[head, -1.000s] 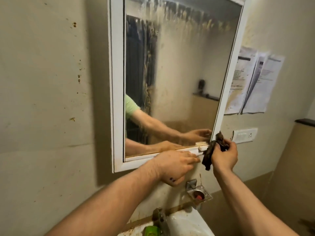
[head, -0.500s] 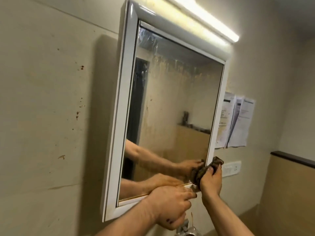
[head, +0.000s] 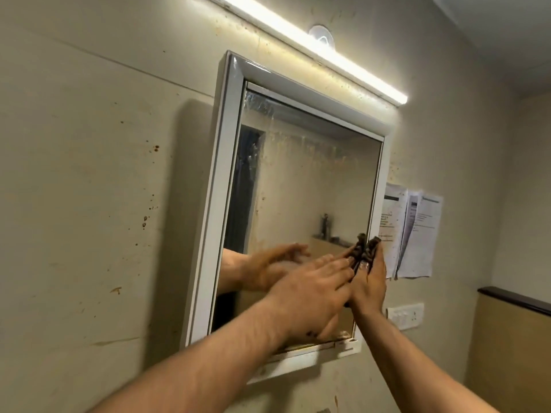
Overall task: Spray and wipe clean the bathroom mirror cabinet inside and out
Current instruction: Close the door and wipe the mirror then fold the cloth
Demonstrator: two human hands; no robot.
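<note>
The white-framed mirror cabinet (head: 226,174) hangs on a stained beige wall, its door closed. Its glass (head: 307,186) is smeared and streaked, worst along the top. My right hand (head: 368,281) grips a dark brown cloth (head: 369,247) and holds it against the glass by the frame's right edge. My left hand (head: 310,289) lies flat on the lower mirror with straight fingers that reach toward the cloth. Both hands are reflected in the glass.
A lit tube light (head: 313,46) runs above the cabinet. Printed papers (head: 414,234) are stuck to the wall right of the frame, with a white switch plate (head: 405,315) below them. A dark ledge (head: 515,299) tops the tan lower wall at far right.
Both hands have moved up from the cabinet's bottom right corner onto the glass. My left hand went from curled on the lower frame to flat on the mirror. The view tilted upward.
</note>
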